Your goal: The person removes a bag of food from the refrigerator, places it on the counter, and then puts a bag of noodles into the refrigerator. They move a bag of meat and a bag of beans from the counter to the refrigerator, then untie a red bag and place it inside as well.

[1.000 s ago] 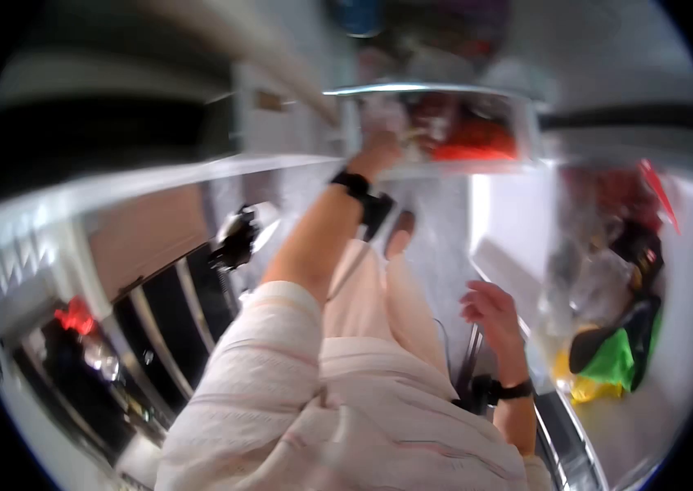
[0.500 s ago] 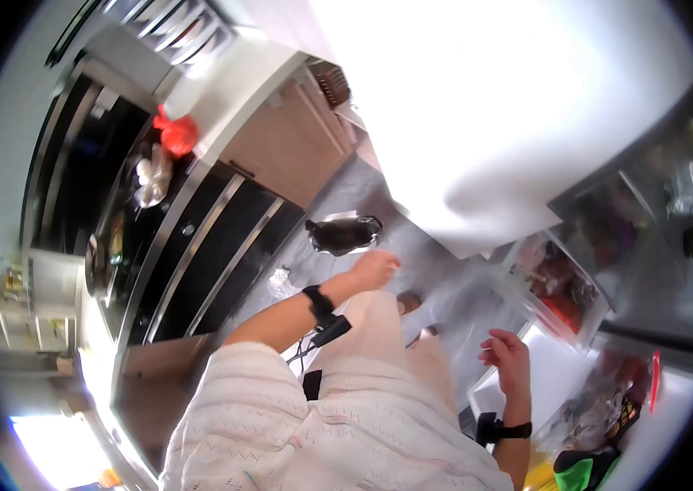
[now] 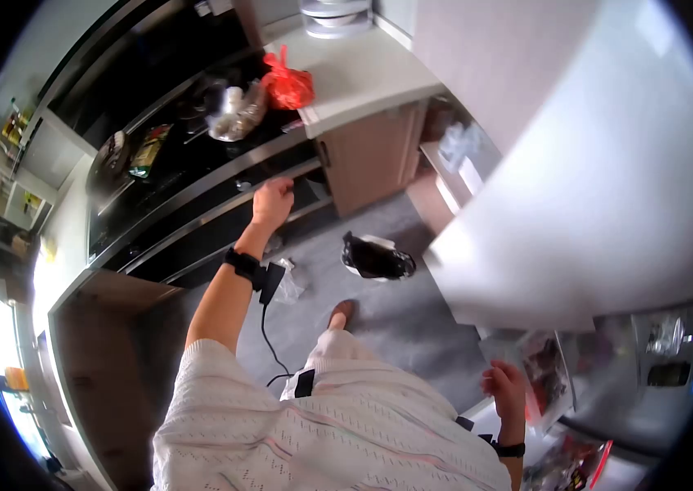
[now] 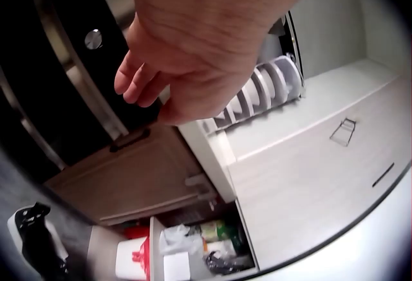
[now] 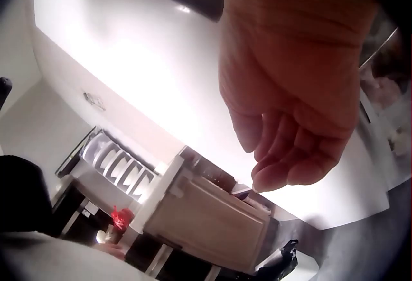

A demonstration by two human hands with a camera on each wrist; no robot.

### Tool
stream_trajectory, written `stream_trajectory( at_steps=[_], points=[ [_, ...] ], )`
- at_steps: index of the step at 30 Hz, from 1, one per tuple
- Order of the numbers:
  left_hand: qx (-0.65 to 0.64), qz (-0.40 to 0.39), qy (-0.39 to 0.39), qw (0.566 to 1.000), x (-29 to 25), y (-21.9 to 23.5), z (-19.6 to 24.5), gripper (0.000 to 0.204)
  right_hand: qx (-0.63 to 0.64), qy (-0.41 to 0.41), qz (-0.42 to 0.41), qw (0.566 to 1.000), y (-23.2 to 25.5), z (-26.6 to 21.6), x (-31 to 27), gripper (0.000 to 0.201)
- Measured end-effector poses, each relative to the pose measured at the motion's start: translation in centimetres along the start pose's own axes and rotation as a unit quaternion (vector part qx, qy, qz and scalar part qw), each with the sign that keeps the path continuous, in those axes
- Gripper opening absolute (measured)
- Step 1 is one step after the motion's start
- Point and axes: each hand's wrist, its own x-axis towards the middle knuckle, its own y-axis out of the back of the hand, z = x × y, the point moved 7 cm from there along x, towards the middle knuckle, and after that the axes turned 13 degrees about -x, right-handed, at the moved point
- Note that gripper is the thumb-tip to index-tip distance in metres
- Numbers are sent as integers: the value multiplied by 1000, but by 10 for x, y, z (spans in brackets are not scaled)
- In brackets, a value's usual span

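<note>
My left hand (image 3: 273, 203) is held out before the black stove front (image 3: 224, 204), its fingers loosely curled around nothing. In the left wrist view the same hand (image 4: 193, 49) hangs over the wooden cabinet door and drawer fronts. On the stove top lies a clear bag (image 3: 240, 119) with pale lumps in it, beside a knotted red plastic bag (image 3: 288, 88) at the counter's edge. My right hand (image 3: 506, 389) hangs low by the open fridge, near a drawer (image 3: 549, 372) of packed food. Its fingers (image 5: 299, 159) are loosely bent with nothing in them.
A large white fridge door (image 3: 576, 213) stands open on the right. On the grey floor (image 3: 306, 315) are a bin lined with a black bag (image 3: 378, 257) and a crumpled clear bag (image 3: 289, 282). A dish rack (image 3: 337, 16) stands on the counter (image 3: 363, 78).
My left hand has left the fridge drawer and swung left to the stove front. The view has turned left with the body. My right hand stays low at the right side.
</note>
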Motion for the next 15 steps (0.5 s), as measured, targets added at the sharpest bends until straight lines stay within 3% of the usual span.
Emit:
stream_trajectory(
  at_steps=[1, 5, 9, 11, 13, 15],
  points=[
    [21, 64, -39, 997, 22, 22, -5, 26, -15, -5, 11, 1000, -9, -5, 8, 20],
    [76, 206, -69, 973, 94, 100, -20, 38, -25, -21, -27, 999, -61, -32, 40, 19],
    [93, 220, -75, 968, 141, 142, -37, 39, -70, -25, -35, 997, -119, -72, 64, 20],
    [114, 237, -58, 963, 158, 170, -69, 40, -72, -32, -41, 996, -135, -82, 71, 20],
    [177, 269, 34, 946, 165, 206, -116, 41, -72, -39, -45, 996, -147, -90, 77, 20],
    [278, 248, 157, 915, 163, 239, -164, 42, -105, -58, -27, 992, -153, -96, 79, 20]
  ],
)
